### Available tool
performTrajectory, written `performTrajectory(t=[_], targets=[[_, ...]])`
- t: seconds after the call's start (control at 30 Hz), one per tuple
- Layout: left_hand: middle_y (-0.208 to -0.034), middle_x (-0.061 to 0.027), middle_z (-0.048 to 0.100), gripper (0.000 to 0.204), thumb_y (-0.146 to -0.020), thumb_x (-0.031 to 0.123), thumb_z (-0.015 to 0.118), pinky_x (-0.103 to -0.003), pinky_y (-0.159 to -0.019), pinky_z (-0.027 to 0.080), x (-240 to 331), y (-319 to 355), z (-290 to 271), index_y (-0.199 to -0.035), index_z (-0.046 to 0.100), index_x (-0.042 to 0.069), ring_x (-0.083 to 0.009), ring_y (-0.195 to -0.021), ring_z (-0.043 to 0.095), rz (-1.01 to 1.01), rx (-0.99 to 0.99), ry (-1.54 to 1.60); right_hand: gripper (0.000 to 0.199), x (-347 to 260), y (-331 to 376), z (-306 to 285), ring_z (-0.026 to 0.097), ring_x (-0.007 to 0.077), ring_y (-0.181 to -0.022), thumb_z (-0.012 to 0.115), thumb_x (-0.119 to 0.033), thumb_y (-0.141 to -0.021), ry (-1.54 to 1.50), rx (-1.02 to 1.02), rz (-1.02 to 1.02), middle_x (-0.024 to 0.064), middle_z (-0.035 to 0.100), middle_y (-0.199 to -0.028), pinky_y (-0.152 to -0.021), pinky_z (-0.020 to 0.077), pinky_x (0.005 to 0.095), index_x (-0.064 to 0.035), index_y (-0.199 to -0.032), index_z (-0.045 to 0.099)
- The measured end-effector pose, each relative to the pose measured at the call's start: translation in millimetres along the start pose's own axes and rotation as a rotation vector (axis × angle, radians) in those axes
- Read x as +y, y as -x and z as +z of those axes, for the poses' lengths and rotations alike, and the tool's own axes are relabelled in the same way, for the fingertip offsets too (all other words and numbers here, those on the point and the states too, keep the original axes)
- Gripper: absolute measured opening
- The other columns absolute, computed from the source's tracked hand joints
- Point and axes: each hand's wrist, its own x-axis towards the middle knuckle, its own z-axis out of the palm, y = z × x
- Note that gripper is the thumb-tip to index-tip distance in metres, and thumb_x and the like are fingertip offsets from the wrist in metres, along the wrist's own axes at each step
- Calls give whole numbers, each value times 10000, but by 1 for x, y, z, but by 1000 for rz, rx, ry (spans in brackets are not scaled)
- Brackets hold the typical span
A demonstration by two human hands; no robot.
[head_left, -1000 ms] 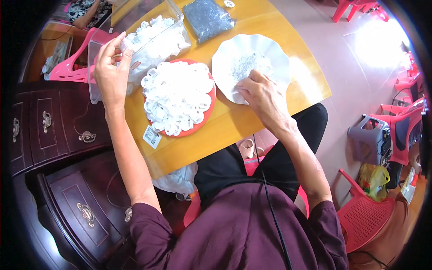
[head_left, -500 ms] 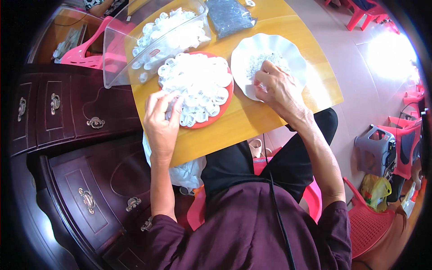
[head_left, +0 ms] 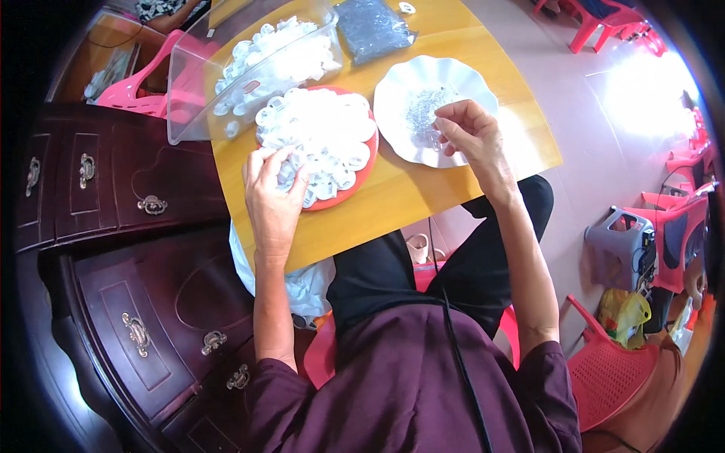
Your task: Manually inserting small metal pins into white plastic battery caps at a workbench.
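A heap of small white round plastic parts [head_left: 321, 128] covers a red plate [head_left: 367, 167] on the table. At the plate's near left edge, my left hand [head_left: 272, 198] has its fingers and thumb curved around a white plastic part among the heap; its exact shape is partly hidden. My right hand [head_left: 479, 145] hovers over the right side of a white scalloped dish [head_left: 394, 98]. Its thumb and forefinger are pinched together, and whatever lies between them is too small to name. Tiny, shiny, clear-looking pieces [head_left: 424, 107] lie in that dish.
A clear plastic bin [head_left: 181, 113] with more white parts stands at the far left. Beside it lies a dark-filled plastic bag [head_left: 371, 32]. Dark wooden drawers [head_left: 128, 302] stand close on my left; a pink chair [head_left: 608, 381] and a grey stool [head_left: 618, 241] are at right.
My right hand has lifted from the small pieces in the dish, its thumb and forefinger pinched. My left hand stays at the red plate's edge. The whole view has shifted slightly.
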Motion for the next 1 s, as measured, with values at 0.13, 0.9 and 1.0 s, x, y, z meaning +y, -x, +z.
performTrajectory(t=[0.13, 0.9, 1.0], targets=[[-1020, -116, 561, 329, -766, 72, 767, -410, -872, 456, 1, 2, -2, -1069, 649, 25, -306, -1013, 547, -14, 19, 40, 171, -3, 4, -6, 636, 118, -750, 651, -129, -936, -178, 20, 38, 57, 679, -856, -679, 545, 249, 17, -1021, 673], [-1302, -202, 572, 432, -935, 75, 608, -377, -980, 503, 70, 50, 31, -1334, 479, -29, -297, -1156, 610, -509, -304, 1483, 152, -12, 87, 43, 584, 43, -737, 691, -108, -913, -718, -54, 236, 32, 668, -899, -586, 486, 179, -16, -1022, 639], [-1325, -213, 554, 443, -939, 82, 608, -382, -990, 501, 69, 52, 32, -1346, 468, -21, -303, -1162, 606, -466, -305, 1492, 166, -11, 90, 42, 593, 31, -802, 689, -135, -920, -585, -50, 183, 17, 675, -918, -605, 496, 186, -12, -1023, 644]])
